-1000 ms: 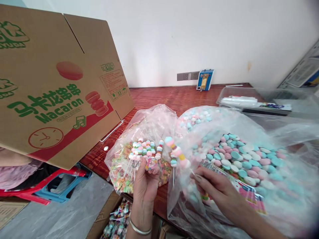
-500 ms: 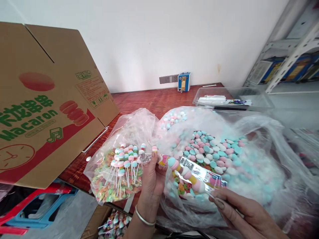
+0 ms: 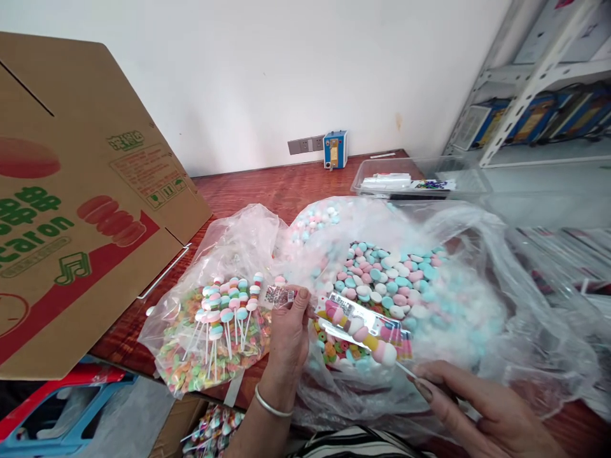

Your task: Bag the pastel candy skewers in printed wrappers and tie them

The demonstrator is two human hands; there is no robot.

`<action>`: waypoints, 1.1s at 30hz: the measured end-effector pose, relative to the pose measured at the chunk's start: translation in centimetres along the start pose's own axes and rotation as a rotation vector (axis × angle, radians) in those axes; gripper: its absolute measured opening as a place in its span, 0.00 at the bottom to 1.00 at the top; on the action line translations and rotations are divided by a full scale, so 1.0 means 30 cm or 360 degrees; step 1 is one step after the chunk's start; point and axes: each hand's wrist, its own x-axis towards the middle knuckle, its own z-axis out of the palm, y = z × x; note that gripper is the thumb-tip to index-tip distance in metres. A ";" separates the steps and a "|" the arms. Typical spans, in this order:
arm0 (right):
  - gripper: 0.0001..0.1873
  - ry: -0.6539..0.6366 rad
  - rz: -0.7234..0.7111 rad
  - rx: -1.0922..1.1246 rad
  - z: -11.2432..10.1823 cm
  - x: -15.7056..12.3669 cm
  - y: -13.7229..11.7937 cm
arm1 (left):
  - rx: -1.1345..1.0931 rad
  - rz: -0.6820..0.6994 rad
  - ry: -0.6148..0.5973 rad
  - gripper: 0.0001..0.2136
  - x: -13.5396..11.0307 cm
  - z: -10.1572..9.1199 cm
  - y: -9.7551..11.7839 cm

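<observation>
My left hand [image 3: 291, 331], a silver bangle on its wrist, pinches a small clear printed wrapper [image 3: 281, 296]. Between thumb and fingers of my right hand [image 3: 477, 401] is the thin white stick of a candy skewer [image 3: 361, 334] in pink, white and yellow. The skewer's far end lies close to my left fingers; whether it is inside the wrapper I cannot tell. Beneath it, flat printed wrappers [image 3: 391, 329] rest on a large clear bag [image 3: 496, 222] of pink, white and blue candies [image 3: 382, 278]. Several finished-looking candy skewers [image 3: 228, 304] lie on another bag of ring candies [image 3: 191, 366].
A big cardboard box [image 3: 95, 152] stands at the left. Behind the bags are a clear plastic tray [image 3: 356, 184] and a small blue device [image 3: 335, 150] by the wall socket. Shelving [image 3: 520, 111] rises at the right. Wrapped candies [image 3: 212, 429] fill a box below the table edge.
The view has swung slightly right, so the box and bags sit farther left. Both hands keep their grips; the skewer's far end is still by my left fingers.
</observation>
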 end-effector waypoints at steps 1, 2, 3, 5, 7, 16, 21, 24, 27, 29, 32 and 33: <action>0.09 0.0015 0.0015 0.0001 0.002 -0.004 -0.001 | 0.0032 0.0003 -0.0034 0.15 -0.003 0.004 -0.005; 0.09 0.0031 0.0035 0.0001 0.006 -0.009 -0.001 | 0.0062 0.0000 -0.0064 0.15 -0.005 0.008 -0.011; 0.09 0.0049 0.0059 0.0004 0.010 -0.014 -0.003 | 0.0086 -0.0011 -0.0086 0.14 -0.007 0.011 -0.018; 0.09 0.0106 0.0125 0.0025 0.019 -0.022 -0.007 | 0.0127 -0.0038 -0.0113 0.12 -0.011 0.018 -0.033; 0.09 0.0170 0.0212 0.0073 0.031 -0.027 -0.011 | 0.0113 -0.0078 -0.0123 0.10 -0.014 0.031 -0.046; 0.18 0.0196 0.0690 0.0795 0.127 -0.037 -0.021 | -0.0502 -0.0526 0.0018 0.04 -0.032 0.132 -0.077; 0.23 -0.0021 0.1067 0.1602 0.174 -0.028 -0.041 | -0.0578 -0.0564 -0.0019 0.05 -0.035 0.151 -0.090; 0.22 -0.0018 0.1127 0.1783 0.192 -0.027 -0.045 | -0.0591 -0.0608 0.0002 0.05 -0.036 0.153 -0.100; 0.21 0.0007 0.0931 0.1440 0.202 -0.035 -0.028 | -0.0559 -0.0599 -0.0010 0.06 -0.035 0.153 -0.110; 0.18 0.0058 0.0660 0.0937 0.199 -0.038 -0.012 | -0.0535 -0.0602 -0.0002 0.05 -0.033 0.155 -0.114; 0.09 0.0375 0.0124 0.0138 0.183 -0.030 0.001 | -0.0515 -0.0628 0.0024 0.05 -0.032 0.162 -0.114; 0.06 0.0483 -0.0042 -0.0060 0.177 -0.024 0.002 | -0.0514 -0.0644 0.0023 0.06 -0.032 0.165 -0.113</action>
